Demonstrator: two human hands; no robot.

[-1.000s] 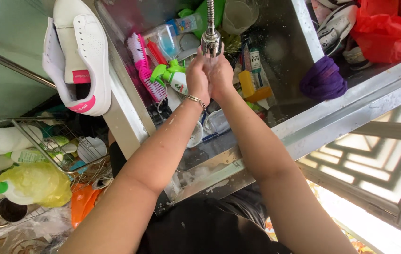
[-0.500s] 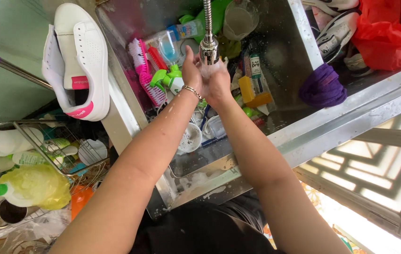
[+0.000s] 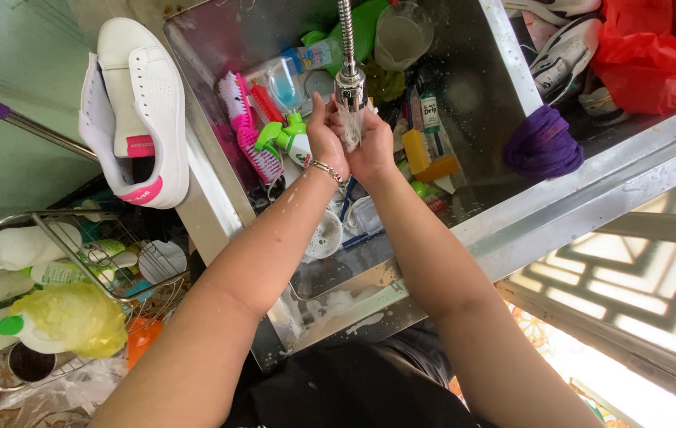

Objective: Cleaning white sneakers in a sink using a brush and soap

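Note:
My left hand point(image 3: 323, 136) and my right hand point(image 3: 375, 144) are held together, palm to palm, under the metal tap head point(image 3: 350, 84), with water running between them. Neither hand holds an object. A thin bracelet point(image 3: 327, 170) circles my left wrist. Below them the steel sink point(image 3: 219, 47) is crowded with pink scrub brushes point(image 3: 247, 135), a green-triggered spray bottle point(image 3: 286, 136), a yellow sponge point(image 3: 425, 158) and a small round cup point(image 3: 323, 236). Soapy foam lies near the sink's front edge point(image 3: 338, 305).
A white sneaker with a pink tab point(image 3: 133, 111) leans on the sink's left rim. A purple cloth point(image 3: 542, 143) and a red plastic bag point(image 3: 643, 55) lie on the right ledge. At lower left, a wire rack point(image 3: 5, 230) holds white bottles and a yellow bag point(image 3: 68, 317).
My hands stayed under the tap, rubbing against each other, and shifted slightly. The view moved a little lower over the sink.

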